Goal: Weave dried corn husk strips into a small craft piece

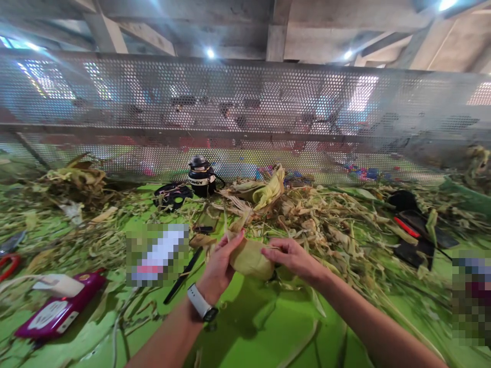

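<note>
A pale yellow-green corn husk piece [252,260] spans the gap between both hands, low over the green tabletop [245,317]. My left hand [221,260], with a white-strapped watch at the wrist, is closed on its left side, thumb on top. On the right edge, the fingers of my right hand [289,255] pinch the same husk. Dry strands rise from it beside my left thumb. Its underside is mostly hidden, with a small dark bit at the lower right. Just beyond my hands lies a heap of dry husk scraps [307,220], with a larger curled husk [270,189] on top.
A black bottle [201,179] stands at the back before a perforated metal screen [245,112]. To the left are orange-handled scissors [8,263], a purple power strip [63,306] with a white plug, and a thin black tool [183,276]. A black-and-red object [412,230] lies right.
</note>
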Available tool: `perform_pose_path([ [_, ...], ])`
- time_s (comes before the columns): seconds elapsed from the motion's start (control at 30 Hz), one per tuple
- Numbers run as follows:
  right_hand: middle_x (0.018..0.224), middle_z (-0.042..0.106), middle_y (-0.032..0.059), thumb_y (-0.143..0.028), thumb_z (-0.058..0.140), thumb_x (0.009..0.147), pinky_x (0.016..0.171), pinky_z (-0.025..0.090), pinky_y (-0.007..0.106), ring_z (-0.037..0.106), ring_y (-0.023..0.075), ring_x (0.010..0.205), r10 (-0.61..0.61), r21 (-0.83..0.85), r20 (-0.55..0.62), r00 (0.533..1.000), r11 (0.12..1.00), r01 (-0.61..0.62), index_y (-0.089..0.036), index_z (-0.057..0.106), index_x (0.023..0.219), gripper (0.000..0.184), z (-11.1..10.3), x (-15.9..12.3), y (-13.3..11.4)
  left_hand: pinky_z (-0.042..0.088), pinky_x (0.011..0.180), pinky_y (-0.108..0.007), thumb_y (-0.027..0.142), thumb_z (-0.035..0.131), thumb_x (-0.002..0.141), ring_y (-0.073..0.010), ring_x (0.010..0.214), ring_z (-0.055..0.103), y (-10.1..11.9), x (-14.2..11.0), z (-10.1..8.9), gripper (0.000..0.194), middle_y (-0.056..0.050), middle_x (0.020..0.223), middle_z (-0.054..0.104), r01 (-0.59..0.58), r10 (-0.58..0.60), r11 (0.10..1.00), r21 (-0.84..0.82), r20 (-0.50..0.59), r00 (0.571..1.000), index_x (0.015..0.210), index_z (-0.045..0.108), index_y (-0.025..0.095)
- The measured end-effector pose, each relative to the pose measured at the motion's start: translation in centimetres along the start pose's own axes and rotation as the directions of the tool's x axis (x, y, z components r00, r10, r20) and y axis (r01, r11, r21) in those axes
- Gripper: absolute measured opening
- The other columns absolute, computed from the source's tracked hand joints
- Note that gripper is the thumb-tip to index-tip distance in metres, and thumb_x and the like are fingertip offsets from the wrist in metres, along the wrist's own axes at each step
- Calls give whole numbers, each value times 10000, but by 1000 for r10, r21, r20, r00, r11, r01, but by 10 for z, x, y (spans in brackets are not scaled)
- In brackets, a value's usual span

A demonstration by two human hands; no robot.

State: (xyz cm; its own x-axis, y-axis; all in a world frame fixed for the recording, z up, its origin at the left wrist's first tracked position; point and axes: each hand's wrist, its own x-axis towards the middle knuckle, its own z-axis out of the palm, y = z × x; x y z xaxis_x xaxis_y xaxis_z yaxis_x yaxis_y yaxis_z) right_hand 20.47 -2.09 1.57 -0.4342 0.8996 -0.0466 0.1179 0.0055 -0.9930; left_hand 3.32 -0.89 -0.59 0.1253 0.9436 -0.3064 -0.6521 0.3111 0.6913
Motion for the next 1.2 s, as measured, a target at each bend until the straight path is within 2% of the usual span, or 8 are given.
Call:
perform_pose_path([
  [0.3,618,455,-43,-593,601,712,517,313,206,391,85,558,-20,-42,-138,990,999,14,-159,513,735,443,-5,8,12,506,623,-203,87,744,607,-111,652,643,6,6,-7,271,20,754,709,-79,84,989,-121,35,996,844,644,176],
  [0.5,622,457,-41,-582,608,712,502,291,206,379,87,559,-42,-87,-158,986,996,29,-169,523,765,425,-17,9,12,534,655,-262,133,727,630,-160,698,659,17,11,-16,252,-40,799,717,77,-57,975,-207,101,993,875,670,148],
  [0.57,622,459,-39,-560,600,734,518,307,209,389,90,567,-63,-89,-169,984,995,48,-171,523,755,397,-20,8,11,513,573,-202,116,734,620,-113,601,634,20,14,-17,256,0,710,706,-51,53,973,-224,4,999,866,683,165],
  [0.63,623,466,-35,-540,594,750,534,325,214,404,93,574,-67,-97,-165,984,994,51,-168,532,751,377,-23,7,11,452,467,-140,113,751,602,-63,498,585,23,17,-17,270,34,627,682,-222,204,961,-165,-116,972,861,696,168],
  [0.73,640,499,-21,-503,593,765,549,339,218,430,99,598,-75,-158,-116,990,986,56,-153,564,743,352,-25,6,10,429,440,-124,168,777,585,-55,496,582,26,19,-17,350,26,662,698,-347,338,937,-27,-169,926,926,699,157],
  [0.87,640,532,-10,-450,615,762,552,343,216,449,101,599,-8,-232,39,999,973,17,-134,587,713,321,-24,2,4,446,481,-127,240,786,589,-50,520,591,25,21,-17,405,33,702,706,-428,423,904,7,-160,892,980,693,199],
  [1.03,581,446,-54,-478,572,798,465,258,193,368,75,512,122,-263,204,971,962,-66,-145,555,870,341,-13,-3,-2,418,453,-145,263,808,551,-64,513,574,11,19,-15,408,17,704,705,-340,348,937,74,-139,927,941,711,189],
  [1.2,599,340,-54,-485,531,823,483,239,203,314,74,547,4,-273,217,976,960,56,-155,483,655,373,2,-2,6,407,474,-136,274,824,523,-54,533,556,6,16,-12,359,19,724,696,-298,308,947,123,-79,948,855,717,187],
])
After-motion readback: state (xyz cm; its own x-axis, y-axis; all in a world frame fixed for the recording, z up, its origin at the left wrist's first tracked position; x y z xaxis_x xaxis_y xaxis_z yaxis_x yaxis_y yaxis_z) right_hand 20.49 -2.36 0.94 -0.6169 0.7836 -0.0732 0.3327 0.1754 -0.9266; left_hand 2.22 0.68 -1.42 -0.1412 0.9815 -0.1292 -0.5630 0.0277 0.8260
